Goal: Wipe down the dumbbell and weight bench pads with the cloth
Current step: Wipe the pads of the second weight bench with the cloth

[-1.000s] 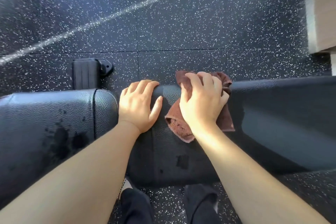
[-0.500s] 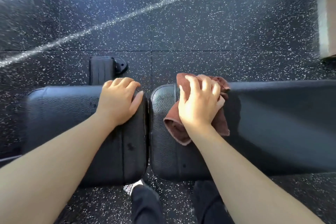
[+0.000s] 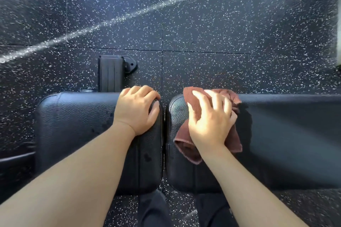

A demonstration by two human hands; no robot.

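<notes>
The black bench has two pads: a short seat pad on the left and a long back pad on the right, with a narrow gap between them. My left hand sits on the seat pad's right end, its fingers curled over the far corner. My right hand presses a brown cloth flat on the back pad's left end, fingers spread. The cloth reaches over the pad's far edge. Small dark wet spots mark the seat pad. No dumbbell is in view.
The floor is black speckled rubber with a pale streak across it. A black bench foot sticks out behind the seat pad. My dark trouser legs stand close against the bench's near side. A pale wall edge shows at far right.
My left hand has shifted from the back pad's end to the seat pad's right end. My right hand's fingers have spread and flattened on the cloth, which stays at the back pad's left end.
</notes>
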